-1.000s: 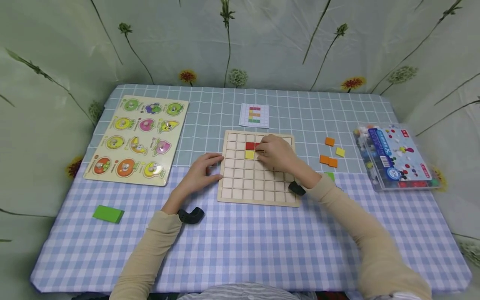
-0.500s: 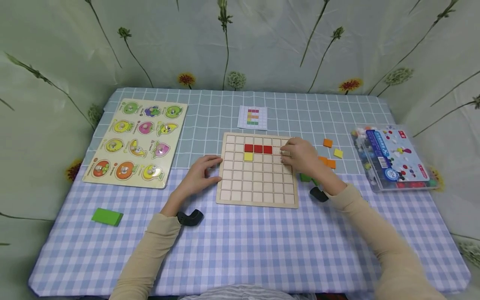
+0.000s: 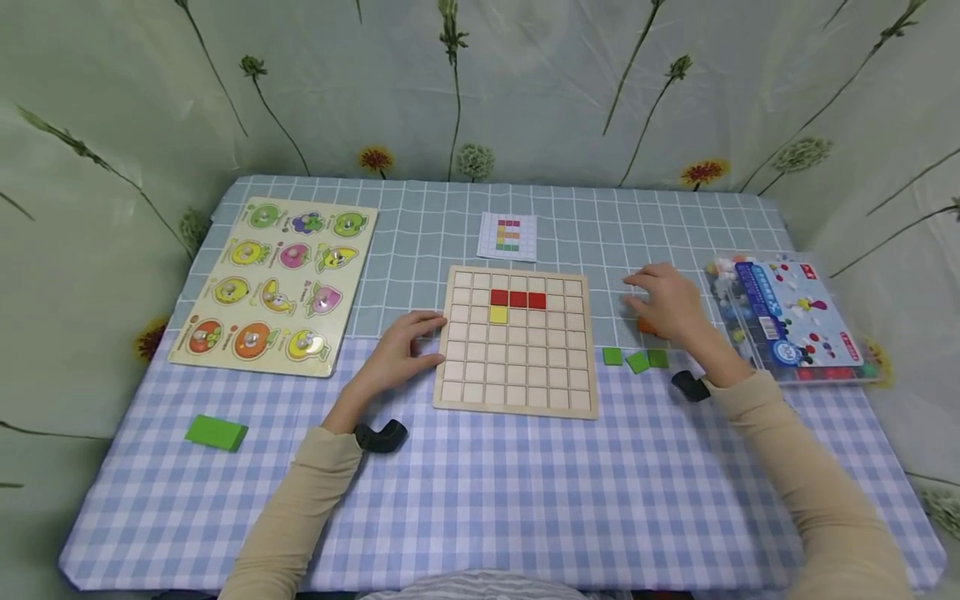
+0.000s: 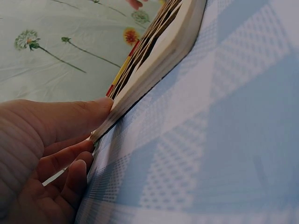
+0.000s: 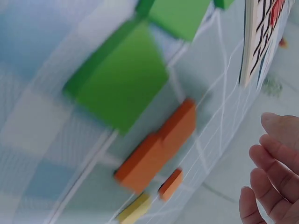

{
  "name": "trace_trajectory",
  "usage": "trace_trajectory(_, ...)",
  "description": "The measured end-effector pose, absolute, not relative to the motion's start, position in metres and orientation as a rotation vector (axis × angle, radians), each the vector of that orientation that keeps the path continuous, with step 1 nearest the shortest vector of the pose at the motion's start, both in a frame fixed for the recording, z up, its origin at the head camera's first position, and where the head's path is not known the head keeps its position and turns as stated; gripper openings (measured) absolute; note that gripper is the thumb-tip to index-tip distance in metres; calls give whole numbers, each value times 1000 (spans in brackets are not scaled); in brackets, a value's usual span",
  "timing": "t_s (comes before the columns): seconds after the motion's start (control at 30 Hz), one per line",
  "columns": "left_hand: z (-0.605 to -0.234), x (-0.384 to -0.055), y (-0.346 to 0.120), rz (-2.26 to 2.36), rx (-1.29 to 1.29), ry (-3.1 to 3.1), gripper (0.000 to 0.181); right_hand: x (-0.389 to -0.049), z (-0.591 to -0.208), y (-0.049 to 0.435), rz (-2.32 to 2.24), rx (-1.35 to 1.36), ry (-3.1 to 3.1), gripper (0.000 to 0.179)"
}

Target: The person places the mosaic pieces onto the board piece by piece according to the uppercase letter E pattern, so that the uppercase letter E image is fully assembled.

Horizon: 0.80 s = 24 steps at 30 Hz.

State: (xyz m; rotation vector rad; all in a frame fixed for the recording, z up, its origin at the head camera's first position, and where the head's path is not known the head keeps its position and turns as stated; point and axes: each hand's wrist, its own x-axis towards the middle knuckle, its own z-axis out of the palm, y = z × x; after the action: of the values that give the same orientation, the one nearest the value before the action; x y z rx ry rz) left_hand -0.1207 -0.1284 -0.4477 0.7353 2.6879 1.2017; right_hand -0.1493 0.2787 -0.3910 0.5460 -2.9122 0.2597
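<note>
A square wooden grid board [image 3: 517, 348] lies mid-table. It bears a row of red tiles [image 3: 518, 299] and, below the leftmost, a yellow tile [image 3: 498, 314]. Along the board's left edge rests my left hand [image 3: 405, 346]; its thumb and fingertips touch the rim in the left wrist view. My right hand [image 3: 667, 304] hovers right of the board, fingers apart and holding nothing. Beneath it are loose orange tiles [image 5: 159, 144] and a yellow tile [image 5: 134, 208], mostly covered by the hand in the head view. Several green tiles [image 3: 637, 362] lie nearer the board.
Behind the board lies a paper card [image 3: 507, 237] with a coloured grid pattern. A fruit puzzle board [image 3: 273, 287] is at the left, a green block [image 3: 216, 432] in front of it. A clear plastic box [image 3: 795, 317] of coloured pieces stands at the right.
My right hand has moved right, off the board to above the loose tiles, leaving three red tiles in a row in view. My left hand stays at the board's edge.
</note>
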Motion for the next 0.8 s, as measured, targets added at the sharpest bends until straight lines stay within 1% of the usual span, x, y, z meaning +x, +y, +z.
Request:
trace_trajectory(0.37, -449, -121, -128, 1203, 739, 2690, 55, -156, -387, 305, 421, 339, -3065, 31)
trace_trajectory(0.63, -451, -121, -128, 1194, 728, 2696, 55, -159, -394, 313, 447, 299, -3066, 31)
trace_trajectory(0.8, -450, -121, -128, 1197, 730, 2696, 55, -163, -397, 315, 426, 210, -3138, 36)
